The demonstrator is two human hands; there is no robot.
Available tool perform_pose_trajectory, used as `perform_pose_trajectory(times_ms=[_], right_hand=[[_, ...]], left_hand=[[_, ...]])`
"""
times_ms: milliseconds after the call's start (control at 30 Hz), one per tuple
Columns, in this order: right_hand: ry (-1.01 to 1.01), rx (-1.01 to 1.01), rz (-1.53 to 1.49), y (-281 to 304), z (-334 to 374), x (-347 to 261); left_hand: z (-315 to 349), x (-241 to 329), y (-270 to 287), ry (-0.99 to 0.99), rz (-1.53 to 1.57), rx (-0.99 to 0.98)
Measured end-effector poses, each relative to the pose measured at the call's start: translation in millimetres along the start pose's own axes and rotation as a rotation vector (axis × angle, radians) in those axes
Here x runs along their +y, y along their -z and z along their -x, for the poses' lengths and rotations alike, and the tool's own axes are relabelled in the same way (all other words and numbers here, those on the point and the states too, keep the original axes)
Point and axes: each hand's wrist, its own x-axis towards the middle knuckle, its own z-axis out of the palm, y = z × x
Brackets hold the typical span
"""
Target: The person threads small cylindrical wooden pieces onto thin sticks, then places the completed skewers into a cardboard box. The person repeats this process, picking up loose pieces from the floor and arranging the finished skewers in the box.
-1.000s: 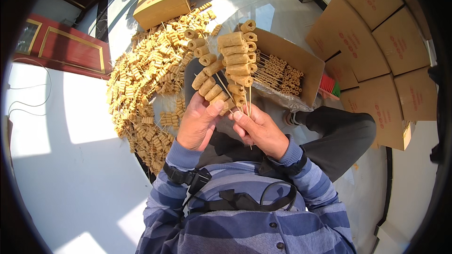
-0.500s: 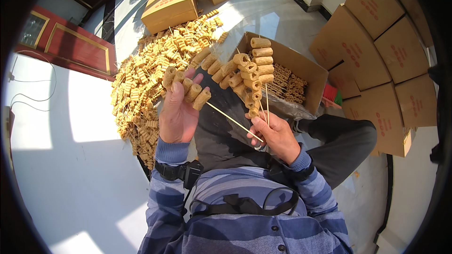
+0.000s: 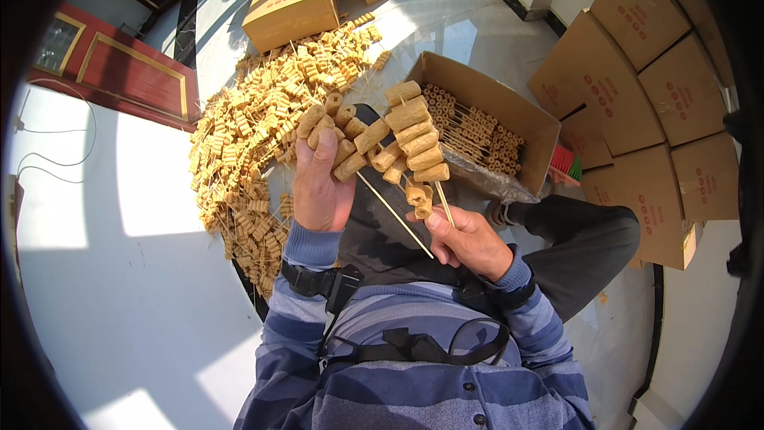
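My left hand [image 3: 322, 195] is closed around a skewer of thick golden-brown hollow rolls [image 3: 348, 161], its thumb pressed on them. The skewer's bare wooden stick [image 3: 395, 217] slants down toward my right hand [image 3: 473, 245]. That hand pinches the sticks of other skewers, whose rolls [image 3: 419, 142] stand upright above its fingers. Between the hands the rolls of the two groups crowd together, so I cannot tell how many skewers each hand has. My right fingertips are partly hidden beneath the thumb.
A large heap of skewers [image 3: 239, 131] covers the floor at the left. Beyond my knee stands an open carton [image 3: 525, 119] with neatly packed skewers. Closed cartons stand behind the heap [image 3: 290, 12] and along the right wall [image 3: 597, 99]. A red and green brush-like thing [image 3: 565, 161] lies beside the carton.
My left hand has moved right, bringing its rolls closer to the other skewers. The skewers in my right hand have turned, now showing more of the rolls' sides.
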Motion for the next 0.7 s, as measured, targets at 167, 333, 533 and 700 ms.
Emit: perform_pose_trajectory(times_ms=[167,333,533,700], right_hand=[[-0.028,-0.034,-0.007,-0.1,-0.4,-2.0],[-0.041,-0.019,0.009,-2.7,0.5,-4.0],[-0.065,-0.008,0.009,-2.7,1.1,-6.6],[-0.074,-0.028,-0.021,-2.0,-0.5,-5.6]], left_hand=[[2.8,-4.9,6.6,0.063,0.108,0.036],[-4.7,-8.1,14.4,0.169,0.204,-0.028],[-5.1,-2.6,15.3,0.163,0.206,-0.116],[-3.2,-0.8,15.5,0.187,0.233,-0.084]])
